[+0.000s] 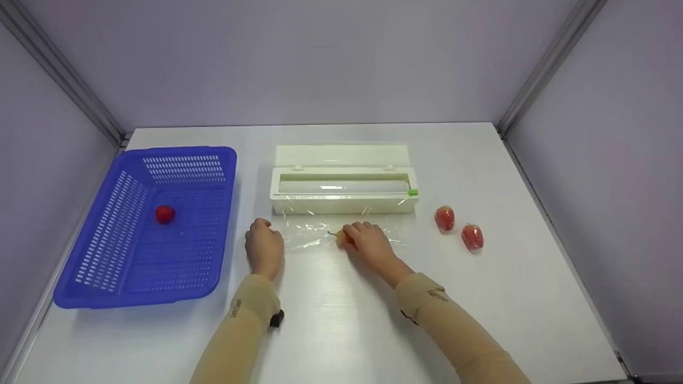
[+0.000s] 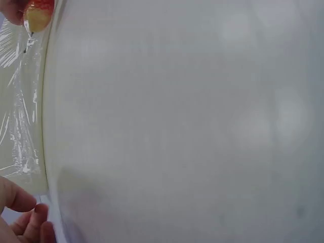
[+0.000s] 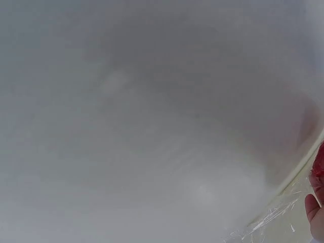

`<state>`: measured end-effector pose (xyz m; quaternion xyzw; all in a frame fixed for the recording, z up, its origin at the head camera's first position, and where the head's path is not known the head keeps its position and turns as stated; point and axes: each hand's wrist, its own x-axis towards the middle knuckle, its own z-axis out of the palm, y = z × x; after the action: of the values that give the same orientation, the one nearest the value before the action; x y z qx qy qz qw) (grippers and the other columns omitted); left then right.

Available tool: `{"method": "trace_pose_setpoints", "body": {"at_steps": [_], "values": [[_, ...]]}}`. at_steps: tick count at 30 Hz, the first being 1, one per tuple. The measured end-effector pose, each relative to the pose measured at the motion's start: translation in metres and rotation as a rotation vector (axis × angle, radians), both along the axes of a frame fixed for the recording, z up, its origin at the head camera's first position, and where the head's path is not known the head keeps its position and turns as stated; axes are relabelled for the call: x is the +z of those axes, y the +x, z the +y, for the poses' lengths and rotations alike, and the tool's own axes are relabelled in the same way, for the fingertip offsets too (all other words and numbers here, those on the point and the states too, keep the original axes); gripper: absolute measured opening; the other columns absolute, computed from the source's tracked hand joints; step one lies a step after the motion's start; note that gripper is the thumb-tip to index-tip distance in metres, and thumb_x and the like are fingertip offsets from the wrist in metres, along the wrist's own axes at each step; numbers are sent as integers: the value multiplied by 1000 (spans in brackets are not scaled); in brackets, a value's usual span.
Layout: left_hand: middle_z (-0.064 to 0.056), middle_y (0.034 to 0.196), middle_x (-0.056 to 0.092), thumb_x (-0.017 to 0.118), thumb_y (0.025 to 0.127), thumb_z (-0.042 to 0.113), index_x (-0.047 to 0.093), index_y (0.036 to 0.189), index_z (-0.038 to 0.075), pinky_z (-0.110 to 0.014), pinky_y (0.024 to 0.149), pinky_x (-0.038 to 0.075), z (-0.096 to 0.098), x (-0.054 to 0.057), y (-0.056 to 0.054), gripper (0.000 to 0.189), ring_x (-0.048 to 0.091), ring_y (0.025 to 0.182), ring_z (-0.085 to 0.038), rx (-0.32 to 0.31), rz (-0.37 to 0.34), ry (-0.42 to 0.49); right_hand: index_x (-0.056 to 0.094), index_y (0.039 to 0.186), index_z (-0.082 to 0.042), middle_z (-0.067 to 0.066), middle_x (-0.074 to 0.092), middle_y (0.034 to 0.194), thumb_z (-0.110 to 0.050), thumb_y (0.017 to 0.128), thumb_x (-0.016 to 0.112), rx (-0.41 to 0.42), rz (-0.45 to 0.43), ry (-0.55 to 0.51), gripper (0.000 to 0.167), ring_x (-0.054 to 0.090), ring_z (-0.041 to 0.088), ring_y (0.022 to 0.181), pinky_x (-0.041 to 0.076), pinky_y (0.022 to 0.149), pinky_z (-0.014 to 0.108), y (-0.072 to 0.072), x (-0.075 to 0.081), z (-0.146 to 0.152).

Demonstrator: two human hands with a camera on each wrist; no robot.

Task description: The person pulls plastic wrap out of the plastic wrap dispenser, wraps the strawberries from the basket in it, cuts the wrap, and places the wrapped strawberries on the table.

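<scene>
My right hand (image 1: 368, 242) grips a small red-and-yellow fruit (image 2: 39, 16) with a thin dark stem, lying over a sheet of clear cling film (image 1: 309, 232). The stem points left. At the right wrist view's edge the fruit's red side (image 3: 319, 164) shows beside the fingers (image 3: 313, 207). My left hand (image 1: 264, 242) is at the film's left edge, fingers loosely curled, thumb close to a fingertip in the left wrist view. The film runs out from a roll (image 1: 344, 186) in a white dispenser (image 1: 344, 205), whose lid (image 1: 341, 154) is raised at the back.
A blue plastic basket (image 1: 227, 224) stands on the left with one round red fruit (image 1: 165, 214) inside. On the right lie two red fruits wrapped in film, one nearer the dispenser (image 1: 444, 218) and another (image 1: 473, 237). A green slider (image 1: 413, 192) is at the dispenser's right end. Walls enclose the white table.
</scene>
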<state>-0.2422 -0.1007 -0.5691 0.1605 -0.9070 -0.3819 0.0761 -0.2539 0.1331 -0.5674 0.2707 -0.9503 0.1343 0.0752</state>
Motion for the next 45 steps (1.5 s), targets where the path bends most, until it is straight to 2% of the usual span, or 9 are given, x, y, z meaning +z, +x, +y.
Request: {"method": "trace_pose_setpoints", "body": {"at_steps": [2, 4, 8, 11, 18, 27, 33, 39, 45], "values": [[-14, 105, 59, 53, 84, 4, 56, 105, 1, -42, 87, 43, 10, 2, 0, 22, 52, 101, -31, -117, 124, -51, 60, 109, -10, 7, 64, 97, -19, 83, 67, -8, -25, -16, 29, 59, 27, 90, 48, 80, 42, -1, 2, 1], [-12, 107, 58, 56, 83, 3, 58, 106, 3, -40, 94, 43, 22, 5, -1, 24, 51, 107, -28, -292, 204, -97, 60, 110, -10, 8, 64, 97, -18, 83, 67, -10, -47, -34, 29, 59, 28, 90, 48, 82, 42, -2, 5, 2], [-5, 113, 58, 62, 83, 9, 58, 110, 8, -37, 99, 43, 44, 9, 0, 28, 52, 113, -23, -581, 223, -183, 62, 108, -8, 8, 61, 95, -14, 82, 68, 6, -75, -75, 27, 59, 26, 87, 50, 80, 41, -4, 9, 2], [-3, 113, 59, 66, 82, 14, 57, 114, 10, -36, 96, 45, 56, 9, -2, 33, 54, 110, -22, -674, 199, -253, 62, 107, -8, 9, 56, 94, -15, 82, 68, 15, -114, -116, 26, 56, 23, 81, 50, 73, 38, -4, 11, 2], [0, 111, 62, 68, 82, 27, 58, 116, 15, -39, 87, 47, 69, 4, -8, 38, 54, 101, -22, -713, 179, -383, 64, 109, -6, 11, 56, 93, -13, 81, 68, 10, -160, -215, 29, 55, 25, 84, 48, 77, 40, -4, 11, 4], [1, 111, 62, 67, 82, 26, 58, 116, 17, -39, 86, 44, 79, -1, -14, 36, 52, 102, -22, -689, 141, -407, 55, 119, 0, 13, 63, 101, -11, 82, 68, -113, -242, -307, 40, 58, 27, 96, 47, 89, 41, -2, 9, 6], [-1, 115, 62, 66, 83, 27, 59, 117, 17, -41, 92, 42, 79, -1, -22, 36, 52, 107, -24, -664, 96, -376, 54, 113, -4, 12, 57, 111, -18, 79, 72, -167, -149, -268, 41, 53, 28, 107, 43, 97, 41, -1, 2, 25], [-2, 120, 61, 61, 86, 31, 58, 121, 17, -40, 98, 39, 79, -2, -28, 38, 51, 110, -24, -658, 30, -338, 58, 104, -5, 9, 54, 106, -9, 83, 64, -291, -150, -190, 22, 52, 26, 101, 44, 91, 40, -2, -5, 61], [1, 122, 59, 57, 88, 35, 55, 125, 20, -39, 98, 38, 79, -2, -30, 39, 48, 110, -22, -662, -30, -304, 64, 83, -3, 11, 61, 99, -8, 84, 60, -317, -49, -347, 6, 54, 28, 95, 44, 85, 42, -3, -12, 87]]}}
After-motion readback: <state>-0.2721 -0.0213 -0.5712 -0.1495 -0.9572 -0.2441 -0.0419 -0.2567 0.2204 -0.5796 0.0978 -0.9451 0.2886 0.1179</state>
